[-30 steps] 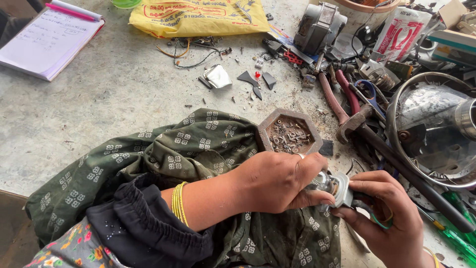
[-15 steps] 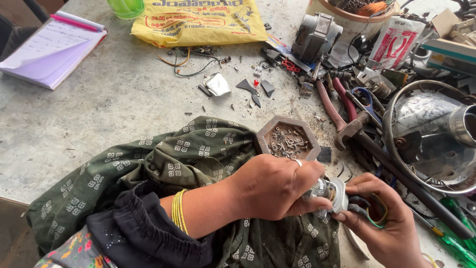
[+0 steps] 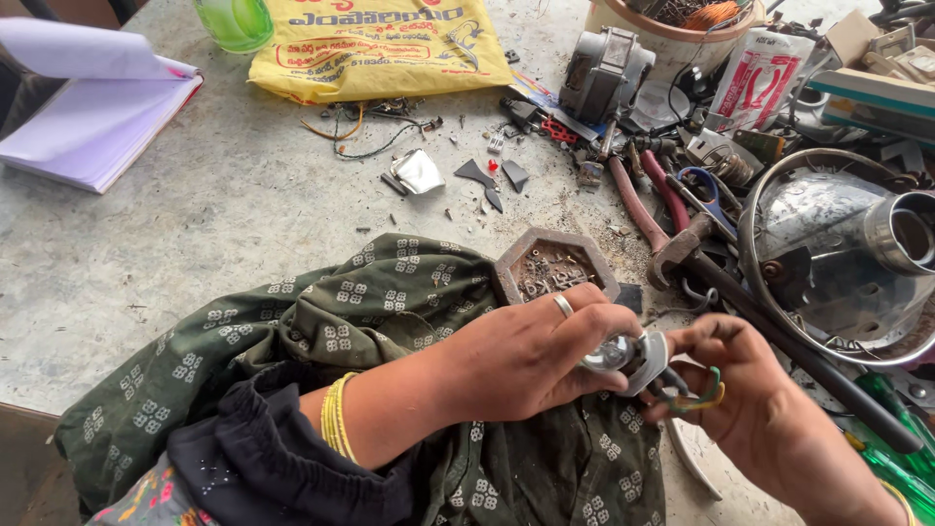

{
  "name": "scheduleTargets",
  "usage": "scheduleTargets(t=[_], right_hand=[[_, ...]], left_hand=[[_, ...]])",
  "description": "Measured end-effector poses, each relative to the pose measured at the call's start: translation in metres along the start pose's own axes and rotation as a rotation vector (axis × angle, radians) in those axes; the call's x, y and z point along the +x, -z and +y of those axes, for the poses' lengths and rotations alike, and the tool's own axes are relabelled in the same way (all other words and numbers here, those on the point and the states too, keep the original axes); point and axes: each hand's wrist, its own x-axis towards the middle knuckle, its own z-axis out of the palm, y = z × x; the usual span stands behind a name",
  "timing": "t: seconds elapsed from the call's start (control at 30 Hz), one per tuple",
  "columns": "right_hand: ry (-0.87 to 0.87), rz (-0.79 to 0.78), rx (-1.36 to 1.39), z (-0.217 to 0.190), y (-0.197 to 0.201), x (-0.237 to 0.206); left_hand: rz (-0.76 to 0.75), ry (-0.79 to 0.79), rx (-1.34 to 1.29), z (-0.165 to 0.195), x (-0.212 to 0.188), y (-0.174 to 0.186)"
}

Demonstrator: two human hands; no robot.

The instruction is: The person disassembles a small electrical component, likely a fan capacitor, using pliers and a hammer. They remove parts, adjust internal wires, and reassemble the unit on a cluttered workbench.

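My left hand (image 3: 531, 356), with a ring and yellow bangles, grips a small silver metal part (image 3: 628, 354) over a green patterned cloth (image 3: 390, 312). My right hand (image 3: 750, 385) pinches the coloured wires (image 3: 696, 394) that come out of the same part, right beside the left hand's fingertips. A hexagonal tray (image 3: 506, 268) of small screws sits just beyond my left hand. Most of the part is hidden by my fingers.
Pliers with red handles (image 3: 648, 209), a dark rod (image 3: 808, 365) and a metal lamp housing (image 3: 842, 258) crowd the right side. A yellow bag (image 3: 380, 44), an open notebook (image 3: 93, 107), a green cup (image 3: 234, 19) and scattered wire bits lie farther back. Green screwdrivers (image 3: 896, 448) lie at the lower right.
Both hands stayed together on the part, with the fingers shifting slightly. The view has tilted, so the table's things sit a little lower and the notebook page has lifted.
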Motion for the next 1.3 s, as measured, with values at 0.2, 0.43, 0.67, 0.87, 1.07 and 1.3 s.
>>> scheduleTargets(t=[0.2,0.43,0.67,0.87,1.07,1.3], right_hand=[[-0.174,-0.064,-0.553,0.014,0.029,0.001],[-0.198,0.134,-0.656,0.033,0.038,0.002],[0.2,0.204,-1.107,0.045,0.018,0.004],[0.249,0.374,-1.302,0.039,0.001,0.014],[-0.246,0.222,-0.964,0.009,0.003,0.0],[-0.26,-0.04,-0.672,0.014,0.016,0.002]], left_hand=[[-0.036,-0.189,0.015,-0.006,0.002,-0.009],[0.007,-0.243,0.33,-0.013,0.008,-0.012],[0.131,-0.24,0.48,-0.01,0.021,-0.019],[0.197,-0.101,0.412,-0.005,0.03,-0.023],[0.061,-0.22,0.24,-0.002,0.027,-0.026],[0.074,-0.315,0.271,-0.006,0.027,-0.028]])
